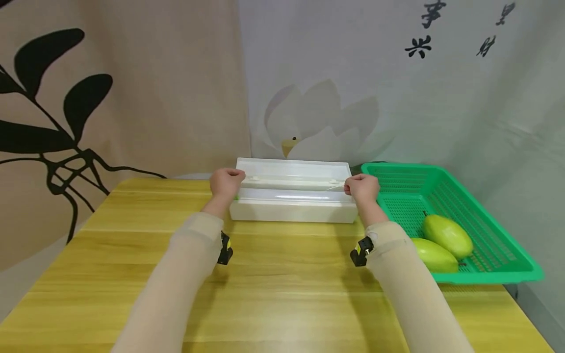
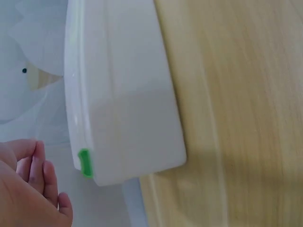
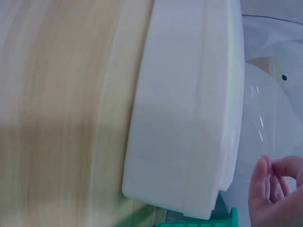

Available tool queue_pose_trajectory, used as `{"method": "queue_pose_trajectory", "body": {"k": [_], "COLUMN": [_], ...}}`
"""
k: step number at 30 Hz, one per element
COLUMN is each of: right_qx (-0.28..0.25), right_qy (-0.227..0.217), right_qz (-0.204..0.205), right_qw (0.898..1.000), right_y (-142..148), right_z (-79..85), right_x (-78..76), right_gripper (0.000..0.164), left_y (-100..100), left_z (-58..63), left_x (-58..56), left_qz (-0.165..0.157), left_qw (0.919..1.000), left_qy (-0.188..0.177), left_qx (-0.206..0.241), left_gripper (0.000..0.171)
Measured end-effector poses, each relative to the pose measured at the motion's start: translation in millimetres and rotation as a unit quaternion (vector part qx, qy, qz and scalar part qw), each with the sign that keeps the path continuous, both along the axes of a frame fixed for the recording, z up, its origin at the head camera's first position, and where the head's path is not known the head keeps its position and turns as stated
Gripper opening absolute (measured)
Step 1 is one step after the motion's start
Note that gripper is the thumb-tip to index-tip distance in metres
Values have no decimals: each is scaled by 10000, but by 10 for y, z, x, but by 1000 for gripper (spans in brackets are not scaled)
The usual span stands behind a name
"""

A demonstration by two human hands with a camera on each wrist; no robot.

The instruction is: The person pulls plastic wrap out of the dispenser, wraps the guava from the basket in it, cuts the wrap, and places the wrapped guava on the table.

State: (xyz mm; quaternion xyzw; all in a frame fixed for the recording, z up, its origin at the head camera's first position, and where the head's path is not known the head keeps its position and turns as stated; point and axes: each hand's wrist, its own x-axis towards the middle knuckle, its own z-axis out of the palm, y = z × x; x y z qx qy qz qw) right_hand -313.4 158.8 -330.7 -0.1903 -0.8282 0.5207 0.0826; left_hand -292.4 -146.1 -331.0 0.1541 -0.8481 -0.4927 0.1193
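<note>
A long white cling film dispenser (image 1: pixel 293 212) sits on the table with its lid (image 1: pixel 293 167) raised at the back. Inside it lies a shiny roll of cling film (image 1: pixel 300 195). At the dispenser's left end, my left hand (image 1: pixel 226 184) pinches a corner of the clear film between thumb and fingertips. My right hand (image 1: pixel 363 188) pinches the other corner at the right end. Glints on the stretched film (image 3: pixel 260 123) show beside the fingers in the right wrist view. A small green piece (image 2: pixel 85 163) marks the dispenser's left end in the left wrist view.
A green plastic basket (image 1: pixel 494 211) stands at the right, close to my right forearm, with two green-yellow fruits (image 1: pixel 447 236) in it. The wooden table (image 1: pixel 282 289) runs up to a printed curtain (image 1: pixel 185 88) at the back.
</note>
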Motion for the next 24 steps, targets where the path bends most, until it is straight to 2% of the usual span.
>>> {"method": "queue_pose_trajectory", "body": {"k": [3,5,8,10,14,19,24], "right_qx": [-445,-931,-1704,-2069,-2284,-2601,-2776], "right_qy": [46,93,176,239,291,444,566], "right_qz": [20,-2,-123,-189,-192,-162,-100], "right_qw": [9990,9956,9851,9779,9729,9644,9590], "right_y": [15,27,48,60,84,102,133], "right_z": [53,92,144,180,265,392,504], "right_x": [15,25,26,31,69,141,218], "right_gripper": [19,15,3,9,12,16,17], "left_y": [-3,-3,4,7,15,29,42], "left_z": [58,95,162,199,273,359,454], "left_x": [12,24,59,82,128,174,227], "left_qz": [131,183,256,321,452,629,629], "left_qw": [9994,9980,9935,9898,9826,9756,9645], "left_qy": [-63,-115,-163,-157,-99,73,271], "left_qx": [303,593,1097,1380,1801,2101,2551], "left_gripper": [24,25,26,27,27,27,28]}}
